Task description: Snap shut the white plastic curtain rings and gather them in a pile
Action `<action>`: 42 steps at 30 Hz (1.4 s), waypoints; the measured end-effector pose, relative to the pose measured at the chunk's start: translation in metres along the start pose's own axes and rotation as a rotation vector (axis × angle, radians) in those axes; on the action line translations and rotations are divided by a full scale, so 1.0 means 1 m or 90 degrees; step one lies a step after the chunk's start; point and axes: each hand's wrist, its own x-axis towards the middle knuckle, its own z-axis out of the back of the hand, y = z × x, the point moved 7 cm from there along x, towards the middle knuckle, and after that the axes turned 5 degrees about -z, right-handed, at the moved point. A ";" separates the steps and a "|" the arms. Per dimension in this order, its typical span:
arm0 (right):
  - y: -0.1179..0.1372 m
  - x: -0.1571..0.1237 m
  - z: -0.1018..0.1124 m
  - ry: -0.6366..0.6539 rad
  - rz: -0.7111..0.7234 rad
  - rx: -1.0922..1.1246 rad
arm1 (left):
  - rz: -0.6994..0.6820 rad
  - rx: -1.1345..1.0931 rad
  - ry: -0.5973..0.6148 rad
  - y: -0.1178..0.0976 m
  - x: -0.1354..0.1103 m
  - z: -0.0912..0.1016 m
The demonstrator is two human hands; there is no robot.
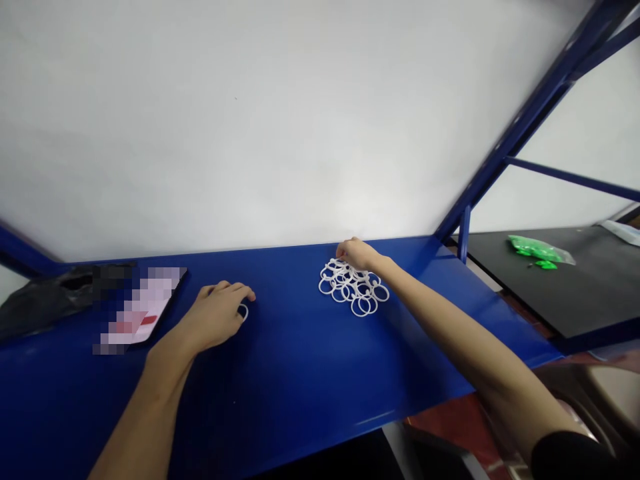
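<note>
A heap of several white plastic rings (354, 288) lies on the blue shelf (300, 360) near the back wall. My right hand (356, 254) reaches over the heap's far edge, fingers curled down and pinched on the rings there. My left hand (220, 313) rests on the shelf to the left, fingers bent, with a single white ring (243, 311) held at its fingertips.
A flat card or phone (145, 307) lies at the left of the shelf, beside a dark bag (45, 300). A blue upright post (520, 133) rises on the right. Beyond it a black shelf (565, 280) bears a bag of green parts (537, 251).
</note>
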 end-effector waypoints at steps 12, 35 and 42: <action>0.030 -0.054 0.034 -0.203 0.044 0.044 | -0.107 -0.065 -0.183 -0.036 0.017 0.007; 0.093 -0.122 -0.026 -0.221 0.055 0.785 | -0.090 -0.604 -0.053 -0.094 0.015 -0.037; 0.092 -0.125 -0.019 -0.247 0.057 0.747 | -0.090 -0.511 -0.110 -0.096 0.016 -0.030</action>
